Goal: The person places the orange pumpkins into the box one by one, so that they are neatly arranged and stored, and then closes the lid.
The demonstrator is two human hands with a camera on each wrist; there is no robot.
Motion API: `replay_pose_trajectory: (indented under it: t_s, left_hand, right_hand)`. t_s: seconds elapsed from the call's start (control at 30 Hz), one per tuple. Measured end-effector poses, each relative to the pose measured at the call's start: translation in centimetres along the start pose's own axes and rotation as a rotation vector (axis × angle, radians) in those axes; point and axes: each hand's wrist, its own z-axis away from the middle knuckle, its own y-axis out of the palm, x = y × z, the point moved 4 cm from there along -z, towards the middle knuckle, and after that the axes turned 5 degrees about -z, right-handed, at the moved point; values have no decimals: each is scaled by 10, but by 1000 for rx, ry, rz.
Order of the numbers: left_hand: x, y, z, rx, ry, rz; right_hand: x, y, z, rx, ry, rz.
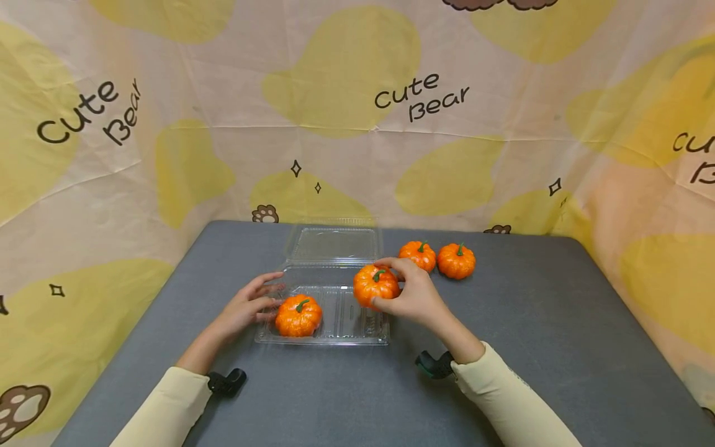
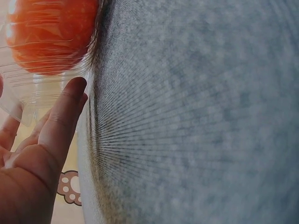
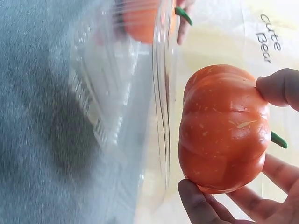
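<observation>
A small orange pumpkin (image 1: 375,285) with a green stem is pinched between the thumb and fingers of my right hand (image 1: 416,295). It hangs over the right part of a clear plastic clamshell box (image 1: 341,340), whose lid (image 1: 335,244) is folded back. A second pumpkin (image 1: 298,316) sits in the left part of the box. My left hand (image 1: 244,308), fingers loosely extended, is at the box's left side; in the left wrist view its fingers (image 2: 63,116) lie against or very near the clear wall. In the right wrist view the held pumpkin (image 3: 224,130) is above the box rim.
Two more pumpkins, one (image 1: 418,255) partly behind my right hand and another (image 1: 456,261) beside it, stand at the back of the grey table (image 1: 530,310). A patterned cloth (image 1: 346,74) hangs behind the table's far edge.
</observation>
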Motion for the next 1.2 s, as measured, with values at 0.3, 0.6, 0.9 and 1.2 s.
replay_pose_trajectory:
  t_s: [0.3, 0.6, 0.9, 1.2]
  left_hand:
    - [1, 0, -1, 0, -2, -5]
    - [2, -1, -1, 2, 0, -18]
    - [2, -1, 0, 9, 4, -10]
    - [2, -1, -1, 7, 0, 2]
  right_hand:
    - [11, 24, -4, 80, -56, 18]
    - [18, 45, -7, 146, -75, 112]
    - [15, 59, -6, 212, -64, 187]
    - [13, 69, -3, 269, -80, 292]
